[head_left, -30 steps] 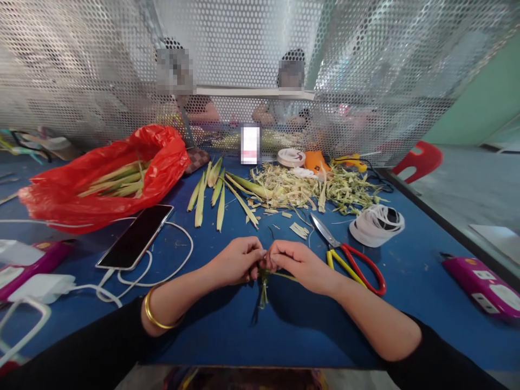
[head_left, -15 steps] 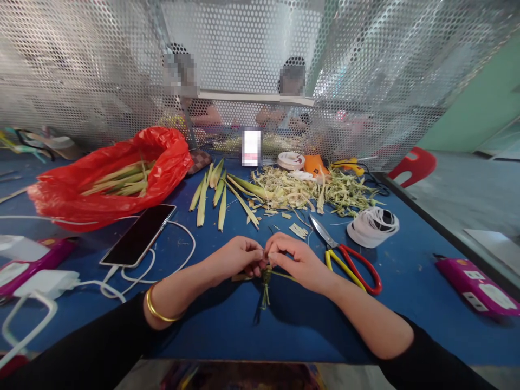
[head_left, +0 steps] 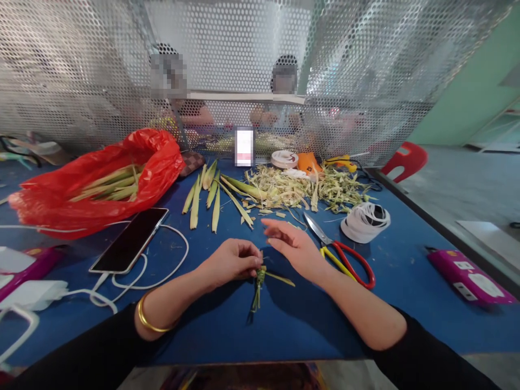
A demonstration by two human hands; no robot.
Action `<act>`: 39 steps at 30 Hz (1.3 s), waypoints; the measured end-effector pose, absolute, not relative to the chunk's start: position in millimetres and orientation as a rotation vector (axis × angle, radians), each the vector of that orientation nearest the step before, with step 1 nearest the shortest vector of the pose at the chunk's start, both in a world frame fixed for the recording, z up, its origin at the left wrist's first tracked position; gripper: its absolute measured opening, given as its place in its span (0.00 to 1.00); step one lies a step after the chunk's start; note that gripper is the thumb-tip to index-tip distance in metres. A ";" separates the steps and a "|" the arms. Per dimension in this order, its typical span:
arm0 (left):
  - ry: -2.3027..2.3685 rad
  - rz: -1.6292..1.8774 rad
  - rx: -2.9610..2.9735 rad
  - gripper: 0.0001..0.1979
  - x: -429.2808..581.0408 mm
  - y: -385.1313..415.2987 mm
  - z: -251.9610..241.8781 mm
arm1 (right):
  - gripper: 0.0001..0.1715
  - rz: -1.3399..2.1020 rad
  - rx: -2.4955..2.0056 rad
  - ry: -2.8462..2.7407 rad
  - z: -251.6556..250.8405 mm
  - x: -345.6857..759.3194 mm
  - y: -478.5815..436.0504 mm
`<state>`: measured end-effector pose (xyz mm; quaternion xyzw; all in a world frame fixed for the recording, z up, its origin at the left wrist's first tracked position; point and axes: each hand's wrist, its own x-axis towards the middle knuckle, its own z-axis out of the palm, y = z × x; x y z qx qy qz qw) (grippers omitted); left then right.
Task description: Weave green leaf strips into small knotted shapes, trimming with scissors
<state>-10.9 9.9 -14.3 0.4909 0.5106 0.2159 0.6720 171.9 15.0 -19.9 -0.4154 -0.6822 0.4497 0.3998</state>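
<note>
Between the thumb and fingers of my left hand (head_left: 239, 259) is a small green woven leaf piece (head_left: 260, 275). Thin strands hang down from it, and one longer strip sticks out to the right. My right hand (head_left: 296, 246) is raised beside it, apart from the piece, its fingers spread and holding nothing visible. Scissors (head_left: 339, 254) with one red and one yellow handle lie just right of that hand. Beyond the hands lie several pale green leaf strips (head_left: 203, 197) and a heap of shredded leaf bits (head_left: 280, 189). My left fingertips partly hide the top of the woven piece.
On the left are a red plastic bag (head_left: 93, 211) of leaves and a phone (head_left: 130, 241) with white cables. A white ribbon roll (head_left: 364, 223) and a purple packet (head_left: 471, 275) are on the right. A perforated metal screen (head_left: 227, 49) stands behind, with people beyond it.
My right hand has let go of the woven leaf piece and opened, moving up and away. My left hand keeps hold of the piece. The view has shifted slightly right.
</note>
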 end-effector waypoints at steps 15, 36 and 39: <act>1.146 0.483 1.169 0.08 -11.6 12.1 -18.9 | 0.08 0.717 -1.168 -2.142 -26.4 171.9 11.6; 1.234 0.531 1.197 0.10 -12.5 15.0 -8.6 | 0.07 0.763 -1.034 -2.260 -21.6 169.1 7.3; 1.224 0.530 1.195 0.10 -14.0 15.8 -11.5 | 0.06 0.806 -1.022 -2.253 -21.9 168.8 7.8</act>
